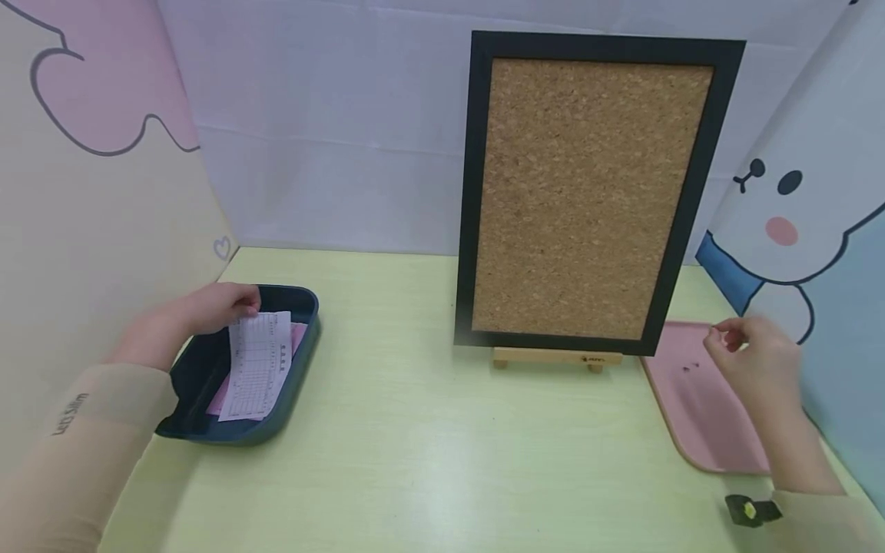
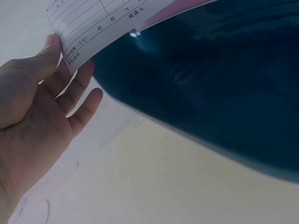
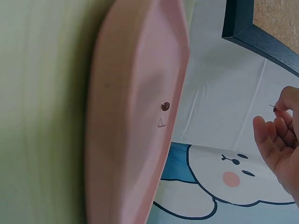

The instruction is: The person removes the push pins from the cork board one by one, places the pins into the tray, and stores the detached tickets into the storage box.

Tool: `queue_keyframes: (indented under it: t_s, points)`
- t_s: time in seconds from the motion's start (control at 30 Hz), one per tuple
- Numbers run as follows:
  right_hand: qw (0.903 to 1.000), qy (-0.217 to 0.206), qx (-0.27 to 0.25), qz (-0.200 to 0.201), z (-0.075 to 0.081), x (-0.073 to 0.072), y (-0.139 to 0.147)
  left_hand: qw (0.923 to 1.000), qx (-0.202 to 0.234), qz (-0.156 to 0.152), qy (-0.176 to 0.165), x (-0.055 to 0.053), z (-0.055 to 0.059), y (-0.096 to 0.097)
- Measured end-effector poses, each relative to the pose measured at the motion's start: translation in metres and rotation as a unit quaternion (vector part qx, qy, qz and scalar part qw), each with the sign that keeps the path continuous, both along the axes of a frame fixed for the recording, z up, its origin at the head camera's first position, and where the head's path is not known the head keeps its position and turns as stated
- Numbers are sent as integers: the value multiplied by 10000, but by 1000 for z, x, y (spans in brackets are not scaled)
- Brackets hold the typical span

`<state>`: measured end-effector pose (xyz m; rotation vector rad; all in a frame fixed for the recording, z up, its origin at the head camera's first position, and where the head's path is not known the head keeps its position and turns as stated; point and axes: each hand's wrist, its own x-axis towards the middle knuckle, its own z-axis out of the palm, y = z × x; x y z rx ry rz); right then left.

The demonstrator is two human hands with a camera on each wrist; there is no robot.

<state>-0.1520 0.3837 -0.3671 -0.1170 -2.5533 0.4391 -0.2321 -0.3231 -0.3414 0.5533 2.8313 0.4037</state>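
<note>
My left hand (image 1: pixel 220 306) pinches the top edge of a white printed receipt slip (image 1: pixel 259 365) between thumb and fingers. In the left wrist view the slip's corner, with rows and Chinese print, sits in that grip. The slip hangs over a dark blue bin (image 1: pixel 304 384), with a pink sheet (image 1: pixel 299 335) behind it. At the right, my right hand (image 1: pixel 757 369) is raised over a pink tray (image 1: pixel 698 415). It pinches a small dark-headed thumbtack (image 3: pixel 274 109), its pin pointing outward. More thumbtacks (image 3: pixel 165 106) lie in the tray.
A black-framed corkboard (image 1: pixel 594 200) stands on a small wooden easel (image 1: pixel 553 355) at the back, right of centre. Its lower right corner overlaps the pink tray in the head view. Printed cloth walls (image 1: pixel 332 138) enclose the pale table (image 1: pixel 415 430).
</note>
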Motion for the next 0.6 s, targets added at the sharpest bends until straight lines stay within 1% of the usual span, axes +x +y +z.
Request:
queue_keyframes:
  t_s: [0.13,0.23,0.33,0.47,0.6]
  points:
    - [9987,-496,-71,-14,-9,-1,8,9999,-71,-19,100,-5,-11,-1]
    - [9967,-800,-72,63,-15,-3,14,9999,-100,-56,88,-10,-18,0]
    - [9925,-1214,-105,111,-21,-5,18,9998,-139,-112,46,-13,-24,0]
    - [9843,-1738,-168,268,-28,-9,23,9999,-145,-80,-47,-15,-28,1]
    - [9771,-2066,-94,507,-32,-13,31,9998,-154,-24,-116,-16,-28,4]
